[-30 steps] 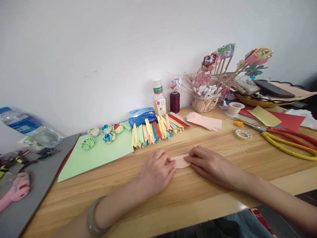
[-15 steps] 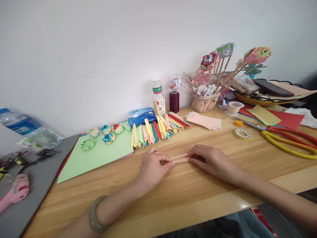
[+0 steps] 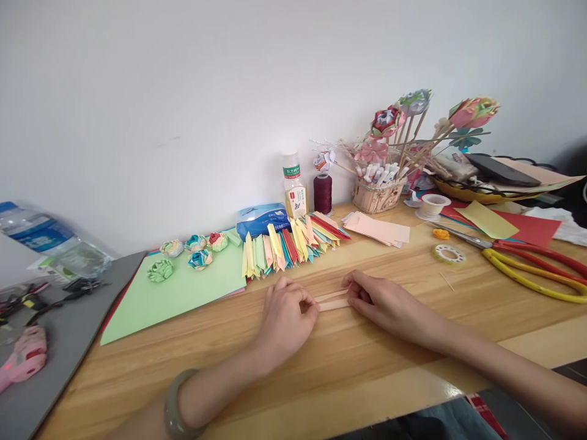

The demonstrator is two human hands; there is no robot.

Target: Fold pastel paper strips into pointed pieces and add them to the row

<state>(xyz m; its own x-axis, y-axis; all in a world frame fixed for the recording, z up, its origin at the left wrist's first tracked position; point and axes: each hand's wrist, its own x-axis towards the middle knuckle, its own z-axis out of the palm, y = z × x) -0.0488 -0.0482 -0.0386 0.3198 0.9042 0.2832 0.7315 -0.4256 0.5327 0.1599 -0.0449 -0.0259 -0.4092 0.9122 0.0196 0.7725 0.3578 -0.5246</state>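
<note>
A pale pink folded paper strip (image 3: 334,302) lies low over the wooden table between my two hands. My left hand (image 3: 290,315), wearing a ring, pinches its left end between thumb and fingers. At the other end, my right hand (image 3: 378,299) is closed with its thumb on the strip and its index finger arched above. Behind the hands, many-coloured folded paper pieces (image 3: 293,244) stand in a row. A stack of pale pink paper strips (image 3: 378,228) rests to their right.
Green paper (image 3: 183,299) carries several paper flowers (image 3: 200,258) at left. Large scissors (image 3: 499,247), a tape roll (image 3: 449,254) and a toothpick (image 3: 446,281) lie at right. A flower basket (image 3: 378,195) and a bottle (image 3: 293,186) stand by the wall. A pink glue gun (image 3: 27,357) sits far left.
The view has shifted slightly, so most things sit a little lower. My right index finger has lifted off the paper strip's upper edge; my left hand keeps its pinch.
</note>
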